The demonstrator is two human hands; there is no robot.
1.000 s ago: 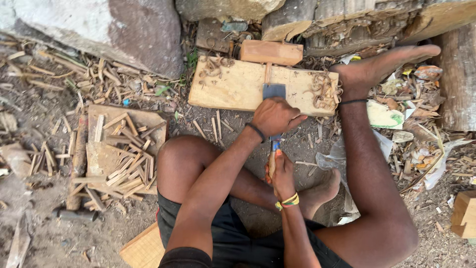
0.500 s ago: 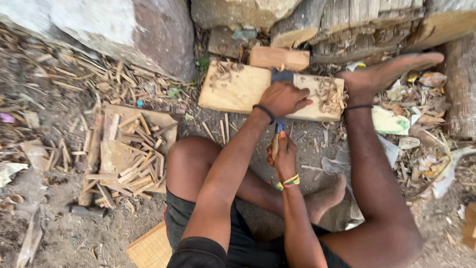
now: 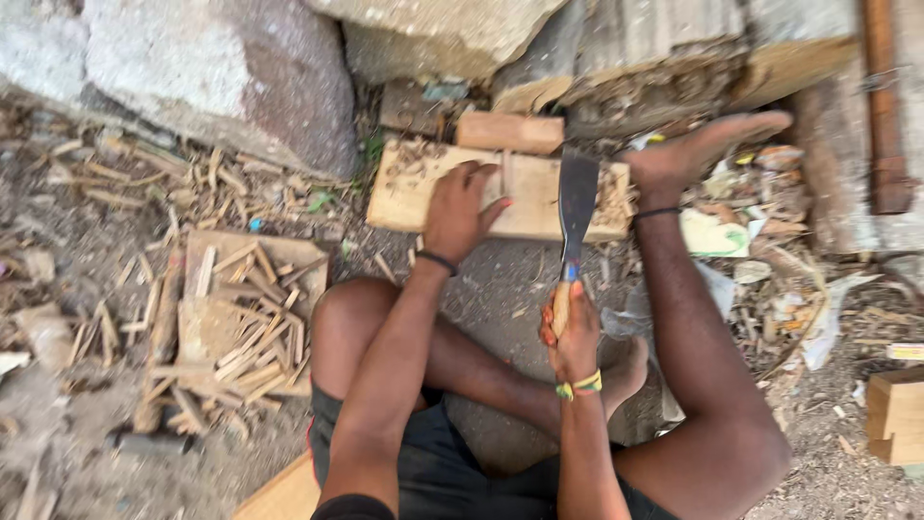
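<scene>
Down on the dirt ground between your legs, your left hand (image 3: 460, 207) lies fingers spread flat on the pale rectangular wooden board (image 3: 525, 193), steadying a thin upright wood strip (image 3: 506, 173) near its middle; whether the fingertips actually touch the strip, can't tell, blurred. Your right hand (image 3: 570, 332) is wrapped tight round the wooden handle of the broad dark-bladed machete (image 3: 576, 207). The blade is up, angled over the board's right half, just beside the strip and apart from it. The board sits at the foot of the big grey rock (image 3: 221, 87), with a small brown wooden block (image 3: 510, 132) touching its far edge and your bare right foot (image 3: 707, 154) braced at its right end.

Doing the split well, as a judgement: keep left fingers clear of the blade path, thumb tucked, since the hand sits near where the edge would land. Bring the blade square onto the strip's top, along the grain, not slanted. Keep the foot pressed so the board doesn't skid.

Left of your knee a flat wooden slab (image 3: 245, 318) carries a pile of split wood sticks (image 3: 255, 361). A stack of pale wood blocks (image 3: 895, 414) sits at far right. Chips and scraps litter the ground.
</scene>
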